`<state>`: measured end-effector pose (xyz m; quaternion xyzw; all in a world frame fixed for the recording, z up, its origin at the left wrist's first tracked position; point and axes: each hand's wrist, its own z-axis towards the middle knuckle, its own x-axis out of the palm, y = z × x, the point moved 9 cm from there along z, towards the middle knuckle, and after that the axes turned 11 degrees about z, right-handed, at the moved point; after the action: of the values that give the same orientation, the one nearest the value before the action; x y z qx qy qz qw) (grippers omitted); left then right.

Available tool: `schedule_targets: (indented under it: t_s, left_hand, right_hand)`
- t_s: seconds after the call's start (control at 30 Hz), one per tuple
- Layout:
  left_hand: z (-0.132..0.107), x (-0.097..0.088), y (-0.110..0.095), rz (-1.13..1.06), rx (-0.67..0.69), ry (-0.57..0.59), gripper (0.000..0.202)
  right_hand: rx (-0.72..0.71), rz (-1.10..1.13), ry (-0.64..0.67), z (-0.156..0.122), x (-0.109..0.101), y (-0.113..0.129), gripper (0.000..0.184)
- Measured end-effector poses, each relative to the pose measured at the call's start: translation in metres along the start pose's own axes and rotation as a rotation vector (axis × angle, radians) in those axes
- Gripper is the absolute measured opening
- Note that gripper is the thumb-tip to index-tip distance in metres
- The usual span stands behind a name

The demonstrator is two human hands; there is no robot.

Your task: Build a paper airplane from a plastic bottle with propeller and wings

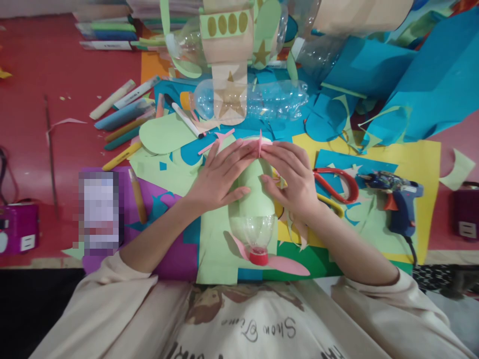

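A clear plastic bottle (256, 227) wrapped in light green paper lies lengthwise in front of me, red cap (258, 258) toward me, with pink paper blades (288, 266) at the cap. My left hand (220, 174) rests on the bottle's left side, fingers pressed together at its far end. My right hand (292, 172) lies on the right side. Both sets of fingertips pinch a small pink paper fin (259, 143) standing on the bottle's far end.
Red-handled scissors (335, 182) and a blue glue gun (396, 197) lie to the right on yellow paper. Another clear bottle with a gold star (249, 99) lies beyond. Markers (125, 117) are at the left, blue paper sheets (411, 80) at the back right, a phone (99, 212) at the left.
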<state>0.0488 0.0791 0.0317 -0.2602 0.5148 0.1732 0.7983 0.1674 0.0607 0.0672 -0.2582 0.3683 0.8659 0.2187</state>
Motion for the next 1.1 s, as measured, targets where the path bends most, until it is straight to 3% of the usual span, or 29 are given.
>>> schedule_targets:
  t_s: [0.17, 0.37, 0.77, 1.1]
  left_hand:
    - [0.0, -0.001, 0.003, -0.005, -0.037, -0.025, 0.072]
    - [0.0, 0.001, 0.003, 0.022, -0.045, -0.025, 0.067]
    - [0.001, 0.004, -0.002, 0.027, -0.013, -0.003, 0.072]
    - [0.001, 0.0, -0.005, 0.042, -0.013, -0.032, 0.069]
  right_hand:
    - [-0.011, -0.042, -0.01, -0.003, 0.001, -0.003, 0.048]
    - [0.023, -0.035, 0.08, -0.003, 0.007, -0.006, 0.047]
    - [0.099, -0.062, 0.123, -0.003, 0.009, -0.011, 0.045]
    - [0.031, -0.056, 0.059, 0.0, 0.005, -0.002, 0.037]
